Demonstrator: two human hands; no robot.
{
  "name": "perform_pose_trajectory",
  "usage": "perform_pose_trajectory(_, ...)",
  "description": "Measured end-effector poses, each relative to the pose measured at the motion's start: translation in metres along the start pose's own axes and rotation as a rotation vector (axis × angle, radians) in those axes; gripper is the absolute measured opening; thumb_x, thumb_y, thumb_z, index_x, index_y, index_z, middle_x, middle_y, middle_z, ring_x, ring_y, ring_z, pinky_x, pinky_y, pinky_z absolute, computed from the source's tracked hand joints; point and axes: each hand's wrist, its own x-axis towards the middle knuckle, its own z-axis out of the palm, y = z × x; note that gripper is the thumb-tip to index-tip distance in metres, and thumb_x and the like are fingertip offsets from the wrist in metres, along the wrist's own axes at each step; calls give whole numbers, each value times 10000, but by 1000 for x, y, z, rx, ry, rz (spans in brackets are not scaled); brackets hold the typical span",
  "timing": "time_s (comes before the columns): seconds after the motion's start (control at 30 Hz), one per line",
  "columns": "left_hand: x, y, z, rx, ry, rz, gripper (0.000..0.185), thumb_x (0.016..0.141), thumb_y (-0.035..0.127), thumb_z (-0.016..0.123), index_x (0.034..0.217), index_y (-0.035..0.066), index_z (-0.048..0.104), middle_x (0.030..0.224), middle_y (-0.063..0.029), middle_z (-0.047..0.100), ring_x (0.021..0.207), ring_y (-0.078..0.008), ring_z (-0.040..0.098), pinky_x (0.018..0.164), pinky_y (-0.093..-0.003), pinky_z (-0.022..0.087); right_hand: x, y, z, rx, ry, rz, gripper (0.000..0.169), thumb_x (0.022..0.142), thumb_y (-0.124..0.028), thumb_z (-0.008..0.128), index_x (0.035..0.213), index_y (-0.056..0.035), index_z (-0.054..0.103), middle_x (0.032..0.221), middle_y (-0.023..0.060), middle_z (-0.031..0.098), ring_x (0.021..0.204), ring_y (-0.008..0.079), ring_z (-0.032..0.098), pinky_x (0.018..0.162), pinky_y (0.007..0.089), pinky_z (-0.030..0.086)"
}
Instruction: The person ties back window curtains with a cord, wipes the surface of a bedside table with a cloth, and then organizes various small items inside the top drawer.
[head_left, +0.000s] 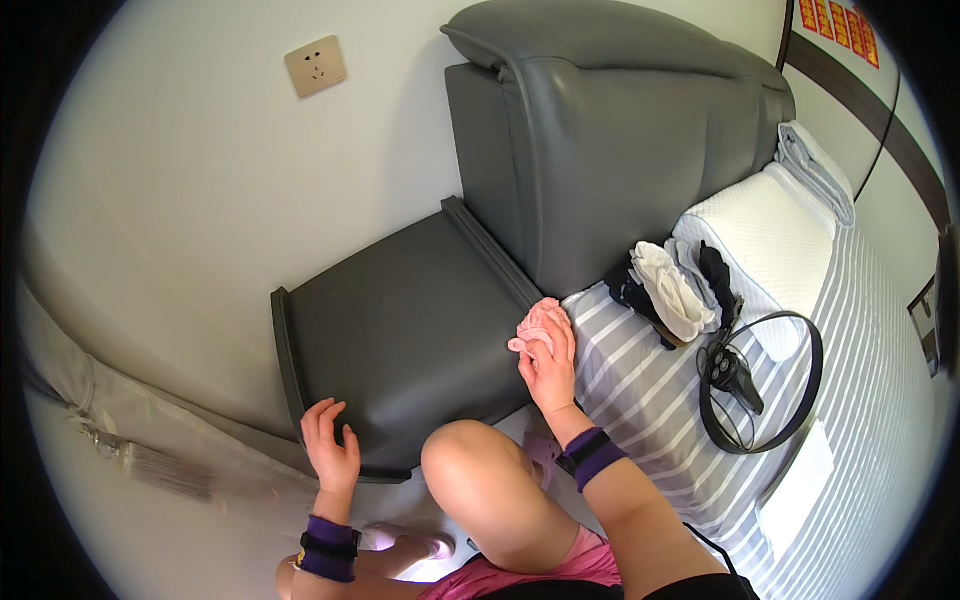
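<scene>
My right hand (550, 366) is closed on a crumpled pink cloth (541, 324), which rests against the right raised edge of a dark grey leather-covered bedside table (405, 315). Near the table's left front corner is my left hand (329, 448), with its fingers apart and nothing in it. The hand's fingers are beside the left raised rim of the table (289, 360). Both of my wrists carry purple bands.
A grey leather headboard (622, 150) adjoins the table. On the striped bed (675, 450) lie gloves or socks (667, 289), a white pillow (772, 232), a black head strap (817, 375) and a white sheet (796, 491). A curtain (187, 427) hangs at left.
</scene>
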Motion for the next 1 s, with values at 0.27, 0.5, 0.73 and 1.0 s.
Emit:
perform_pose_trajectory(0.27,-7,31,24,-22,-61,14,380,747,-57,604,1112,46,618,1199,-146,572,1116,-361,525,964,-443,435,-62,32,23,5,100,29,200,739,-45,766,858,-142,637,1327,134,384,1324,435,374,1066,498,401)
perform_pose_trajectory(0.5,5,55,45,-133,-162,37,366,758,-58,600,1107,47,624,1195,-144,582,1123,-350,531,982,-426,435,-127,53,40,53,61,280,237,699,-59,789,879,-132,653,1325,147,379,1271,406,380,1029,456,409)
perform_pose_trajectory(0.73,63,121,63,-266,-429,190,377,783,-30,646,1146,67,622,1252,-127,605,1153,-338,555,978,-406,461,-115,37,6,268,112,330,229,737,-19,751,830,-80,550,1286,191,445,1225,387,462,1024,449,413)
perform_pose_trajectory(1.0,92,152,98,-255,-517,281,421,802,50,670,1215,87,601,1307,-124,576,1197,-347,538,1018,-418,447,-7,18,-6,226,117,124,249,689,-27,765,825,-90,565,1374,164,475,1305,429,438,1041,484,417)
